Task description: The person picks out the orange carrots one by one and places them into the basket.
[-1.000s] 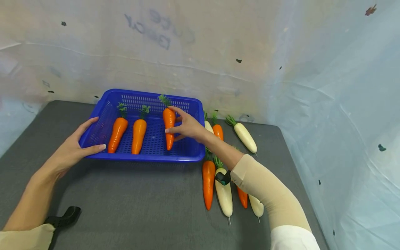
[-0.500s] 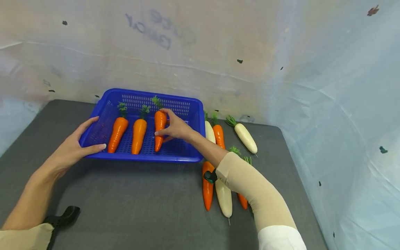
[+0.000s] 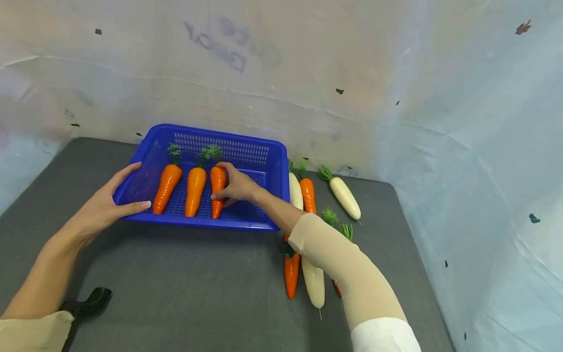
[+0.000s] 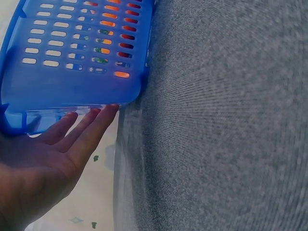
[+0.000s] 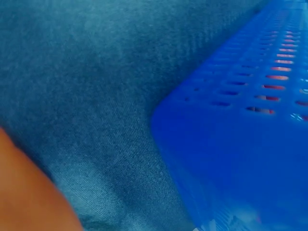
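Note:
In the head view a blue plastic basket holds three orange carrots with green leafy tops. The left carrot and the middle carrot lie side by side. My right hand grips the right carrot between thumb and fingers, close beside the middle one, its tip pointing toward me. My left hand holds the basket's left front corner, thumb over the rim. In the left wrist view, several fingers of it lie against the outer wall. The right wrist view shows mostly cloth and the basket's outside.
Right of the basket, more carrots and white radishes lie on the dark grey table. One radish lies farther back, and another radish lies partly under my right sleeve. A pale plastic sheet hangs behind.
My right hand has moved left and lower in the basket with its carrot, bringing it alongside the middle one. The left hand has stayed at the basket's corner.

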The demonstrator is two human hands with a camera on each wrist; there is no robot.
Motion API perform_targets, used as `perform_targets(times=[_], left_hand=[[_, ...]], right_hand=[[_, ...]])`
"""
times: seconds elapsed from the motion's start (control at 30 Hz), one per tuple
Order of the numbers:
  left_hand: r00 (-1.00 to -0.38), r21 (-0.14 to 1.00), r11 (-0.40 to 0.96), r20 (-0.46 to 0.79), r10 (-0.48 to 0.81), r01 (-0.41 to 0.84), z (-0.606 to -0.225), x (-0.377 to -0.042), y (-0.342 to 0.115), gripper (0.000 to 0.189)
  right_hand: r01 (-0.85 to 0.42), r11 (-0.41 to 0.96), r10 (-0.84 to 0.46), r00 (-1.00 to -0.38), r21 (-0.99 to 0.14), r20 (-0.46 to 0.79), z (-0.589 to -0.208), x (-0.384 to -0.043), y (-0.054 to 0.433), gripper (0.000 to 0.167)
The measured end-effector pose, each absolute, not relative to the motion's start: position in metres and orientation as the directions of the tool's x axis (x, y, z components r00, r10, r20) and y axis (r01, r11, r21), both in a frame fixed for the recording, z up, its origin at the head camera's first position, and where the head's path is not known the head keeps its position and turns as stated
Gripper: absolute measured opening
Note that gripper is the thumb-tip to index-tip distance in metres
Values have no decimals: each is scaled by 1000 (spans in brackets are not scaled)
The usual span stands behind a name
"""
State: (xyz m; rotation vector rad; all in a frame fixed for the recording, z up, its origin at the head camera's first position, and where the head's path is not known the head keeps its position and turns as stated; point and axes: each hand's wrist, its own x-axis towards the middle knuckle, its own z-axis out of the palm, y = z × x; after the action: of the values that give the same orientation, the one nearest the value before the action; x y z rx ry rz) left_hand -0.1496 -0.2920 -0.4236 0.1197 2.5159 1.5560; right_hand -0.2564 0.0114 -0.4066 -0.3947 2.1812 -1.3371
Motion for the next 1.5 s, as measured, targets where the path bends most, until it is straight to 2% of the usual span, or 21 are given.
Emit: perform_targets(times=[0.27,0.53,0.83,1.1,1.5], left_hand=[[-980,896,442,-124,155,-44,-423,-150,-292,93],[-981,891,453,-117,154,-36,-423,-151,-291,93],[-981,890,454,-117,153,-36,-425,-150,-292,94],[-982,896,444,-104,158,-24,-423,-152,-290,93],[-982,899,436,-112,152,-35,-424,-150,-290,93]], right_hand=[[-17,511,-501,-819,-860,-281,-411,-258,8,89],[-8,493,-519,-805,-870,-287,-411,-258,8,83],[-37,495,-503,-827,-868,-252,-403,-259,16,78],[-59,412,-525,-831,-909,-185,-386,-254,33,69],[-52,298,-543,-830,-953,-124,-360,-240,64,66]])
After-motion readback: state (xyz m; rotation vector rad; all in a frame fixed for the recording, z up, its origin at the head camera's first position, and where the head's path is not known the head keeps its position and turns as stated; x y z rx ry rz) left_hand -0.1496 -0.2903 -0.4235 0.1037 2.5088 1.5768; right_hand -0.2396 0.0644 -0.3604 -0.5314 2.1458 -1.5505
